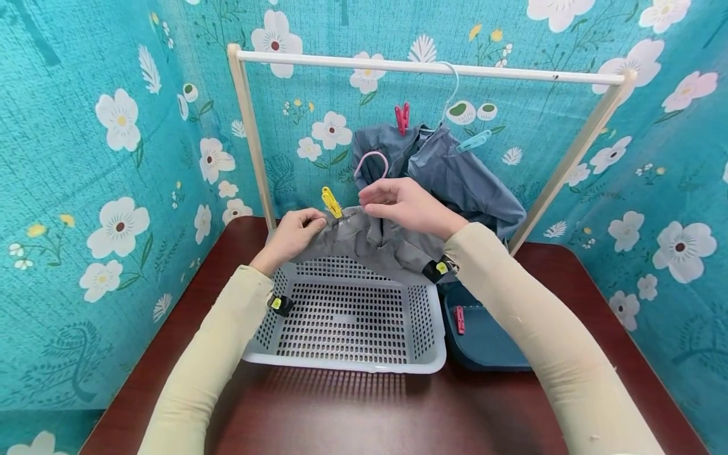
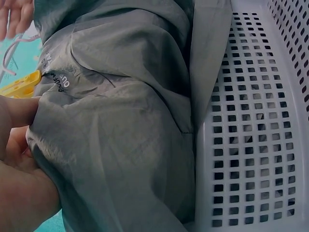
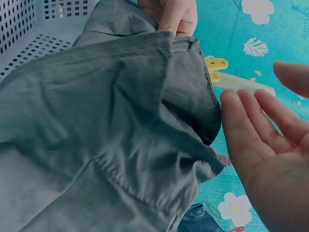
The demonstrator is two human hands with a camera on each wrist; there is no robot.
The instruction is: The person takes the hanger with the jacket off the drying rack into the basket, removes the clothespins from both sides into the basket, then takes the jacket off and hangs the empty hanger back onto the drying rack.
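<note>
A grey garment (image 1: 398,248) with a zipper along its front hangs on a pink hanger (image 1: 373,153), whose hook sticks up above the collar. My left hand (image 1: 294,234) pinches the garment's upper edge between thumb and fingers, as the left wrist view shows. Beside it, a yellow clothespin (image 2: 21,86) is clipped to the cloth near some printed lettering. My right hand (image 3: 270,140) is by the collar, fingers extended and thumb apart, holding nothing. Whether its fingertips touch the cloth I cannot tell.
A grey perforated basket (image 1: 344,365) stands below the garment. To its right, a dark blue tray (image 1: 491,354) holds a red clothespin (image 1: 459,320). Behind, a blue garment (image 1: 461,167) with red and light blue clothespins hangs on a white rail (image 1: 341,61).
</note>
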